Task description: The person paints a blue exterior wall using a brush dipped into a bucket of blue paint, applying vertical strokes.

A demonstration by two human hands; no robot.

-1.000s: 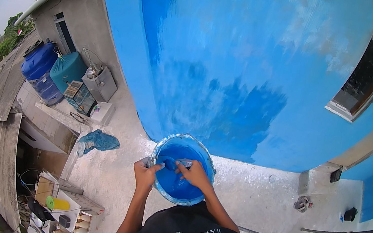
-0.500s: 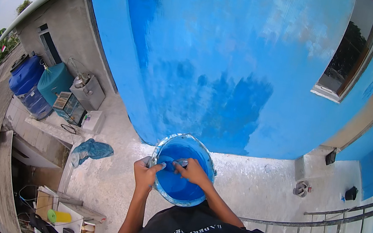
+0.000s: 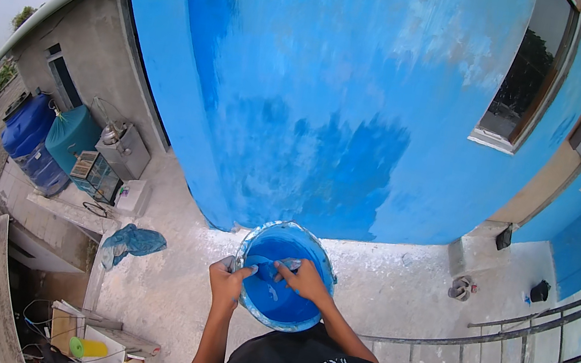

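Note:
A paint bucket (image 3: 325, 304) with a paint-smeared rim is in front of my body, with bright blue paint (image 3: 277, 306) in the bottom. My left hand (image 3: 226, 282) grips the bucket's left rim, thumb over the inner side and fingers outside. Over the bucket's mouth, the fingers of my right hand (image 3: 303, 280) pinch a small pale, whitish-blue piece (image 3: 289, 263) whose kind I cannot make out. A light-blue curved edge shows between the two hands, partly covered by them. Beyond the bucket rises a blue wall (image 3: 309, 69) with darker patches of paint.
A metal ladder (image 3: 491, 361) lies to the right. A crumpled blue plastic sheet (image 3: 132, 243) is on the concrete floor at left. Farther left stand a blue water tank (image 3: 36, 139) and a cage (image 3: 94, 176). A small black container (image 3: 539, 291) sits at far right.
The whole view has shifted slightly. My left hand stays at the bucket's rim. My right hand remains over the bucket, and a pale streak now shows on the paint.

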